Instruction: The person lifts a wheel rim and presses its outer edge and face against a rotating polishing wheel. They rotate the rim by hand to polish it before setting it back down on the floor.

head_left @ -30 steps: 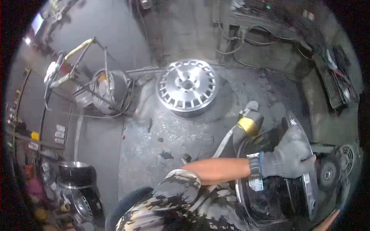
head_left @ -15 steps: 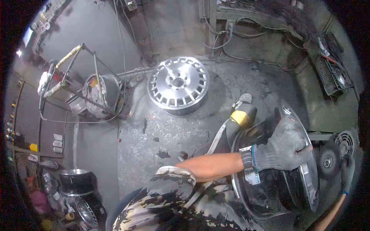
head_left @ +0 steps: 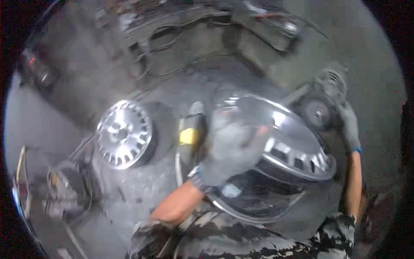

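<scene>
My left hand (head_left: 235, 142), in a grey glove with a bare fingertip showing, grips the edge of a car wheel rim (head_left: 297, 157) that leans in front of me. The rim has a shiny slotted face and a dark barrel. My right hand (head_left: 350, 125), also gloved, is closed around the vented body of a power tool (head_left: 333, 82). A dark round disc (head_left: 317, 113) sits on the tool, beyond the rim. Motion blur softens the fingers of both hands.
Another silver wheel rim (head_left: 123, 134) lies face up on the floor at left. A dark tool with a yellow band (head_left: 188, 136) rests between the two rims. A metal frame (head_left: 23, 172) stands at far left. Cables (head_left: 168, 71) run along the back wall.
My view has swung to the right, so the floor rim appears farther left. The held rim and the power tool now show nearer the middle. Both hands keep their holds.
</scene>
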The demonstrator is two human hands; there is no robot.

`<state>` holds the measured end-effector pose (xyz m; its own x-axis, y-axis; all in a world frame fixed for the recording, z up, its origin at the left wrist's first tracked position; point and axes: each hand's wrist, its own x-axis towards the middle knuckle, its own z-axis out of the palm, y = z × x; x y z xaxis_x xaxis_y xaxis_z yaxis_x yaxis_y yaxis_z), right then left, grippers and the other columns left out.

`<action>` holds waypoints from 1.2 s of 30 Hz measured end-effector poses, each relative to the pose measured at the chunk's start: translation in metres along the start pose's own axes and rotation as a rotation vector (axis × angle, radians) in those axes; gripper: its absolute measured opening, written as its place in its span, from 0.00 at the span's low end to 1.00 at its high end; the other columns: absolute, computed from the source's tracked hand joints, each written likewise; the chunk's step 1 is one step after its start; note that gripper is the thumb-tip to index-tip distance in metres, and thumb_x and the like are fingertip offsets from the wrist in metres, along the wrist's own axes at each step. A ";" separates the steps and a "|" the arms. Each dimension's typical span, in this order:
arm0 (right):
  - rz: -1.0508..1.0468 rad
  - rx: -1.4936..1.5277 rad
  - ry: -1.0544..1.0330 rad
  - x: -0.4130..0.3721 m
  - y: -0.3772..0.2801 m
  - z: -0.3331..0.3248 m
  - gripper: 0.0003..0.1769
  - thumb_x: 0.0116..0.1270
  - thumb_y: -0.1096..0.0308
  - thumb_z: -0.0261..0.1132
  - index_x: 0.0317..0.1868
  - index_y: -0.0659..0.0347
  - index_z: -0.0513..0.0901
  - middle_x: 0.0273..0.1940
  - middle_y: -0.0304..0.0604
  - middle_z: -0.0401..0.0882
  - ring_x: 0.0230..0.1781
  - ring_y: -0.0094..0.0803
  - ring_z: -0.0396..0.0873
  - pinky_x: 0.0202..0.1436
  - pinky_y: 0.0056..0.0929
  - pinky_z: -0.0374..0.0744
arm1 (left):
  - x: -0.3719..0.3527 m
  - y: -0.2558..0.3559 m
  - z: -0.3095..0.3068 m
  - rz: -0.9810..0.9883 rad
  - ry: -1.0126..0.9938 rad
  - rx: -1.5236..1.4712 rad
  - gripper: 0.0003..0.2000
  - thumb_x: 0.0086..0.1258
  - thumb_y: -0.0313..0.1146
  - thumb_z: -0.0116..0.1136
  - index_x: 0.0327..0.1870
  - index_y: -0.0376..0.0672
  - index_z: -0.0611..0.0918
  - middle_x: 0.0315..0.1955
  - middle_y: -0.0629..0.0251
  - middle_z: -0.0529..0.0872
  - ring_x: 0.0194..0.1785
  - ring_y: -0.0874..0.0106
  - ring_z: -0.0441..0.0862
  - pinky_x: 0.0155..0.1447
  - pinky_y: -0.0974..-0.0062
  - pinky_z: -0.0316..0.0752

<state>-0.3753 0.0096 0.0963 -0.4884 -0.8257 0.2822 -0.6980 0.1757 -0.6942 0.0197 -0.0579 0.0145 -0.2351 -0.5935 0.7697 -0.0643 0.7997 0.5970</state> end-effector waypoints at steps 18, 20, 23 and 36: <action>-0.208 -0.494 -0.034 -0.005 0.088 -0.055 0.19 0.65 0.64 0.71 0.54 0.62 0.86 0.45 0.53 0.87 0.46 0.44 0.85 0.53 0.40 0.82 | -0.001 -0.002 0.000 -0.079 -0.053 0.062 0.06 0.68 0.31 0.66 0.31 0.40 0.89 0.26 0.59 0.84 0.41 0.55 0.79 0.57 0.55 0.71; -0.116 -0.509 -0.109 -0.017 0.118 -0.058 0.20 0.67 0.63 0.70 0.56 0.62 0.86 0.45 0.51 0.88 0.46 0.43 0.86 0.54 0.39 0.82 | -0.003 -0.003 0.002 -0.069 -0.041 0.062 0.06 0.68 0.31 0.66 0.31 0.40 0.88 0.27 0.60 0.84 0.42 0.55 0.79 0.57 0.55 0.71; -0.062 -0.254 0.339 -0.052 0.146 -0.057 0.22 0.69 0.59 0.71 0.58 0.64 0.86 0.46 0.47 0.90 0.46 0.40 0.86 0.56 0.37 0.82 | -0.003 -0.002 0.006 -0.077 -0.005 0.041 0.10 0.70 0.33 0.64 0.28 0.39 0.86 0.26 0.61 0.83 0.42 0.57 0.78 0.58 0.55 0.71; 0.083 1.299 0.644 -0.129 0.145 0.003 0.21 0.81 0.55 0.61 0.64 0.59 0.78 0.45 0.40 0.84 0.40 0.31 0.81 0.48 0.36 0.82 | -0.010 0.000 0.008 -0.220 -0.069 -0.010 0.17 0.73 0.40 0.59 0.27 0.38 0.86 0.23 0.64 0.83 0.48 0.59 0.76 0.62 0.58 0.68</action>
<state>-0.4117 0.1400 -0.0432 -0.8933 -0.3966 0.2117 0.1302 -0.6789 -0.7226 0.0146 -0.0515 0.0046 -0.2822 -0.7457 0.6035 -0.1120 0.6504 0.7513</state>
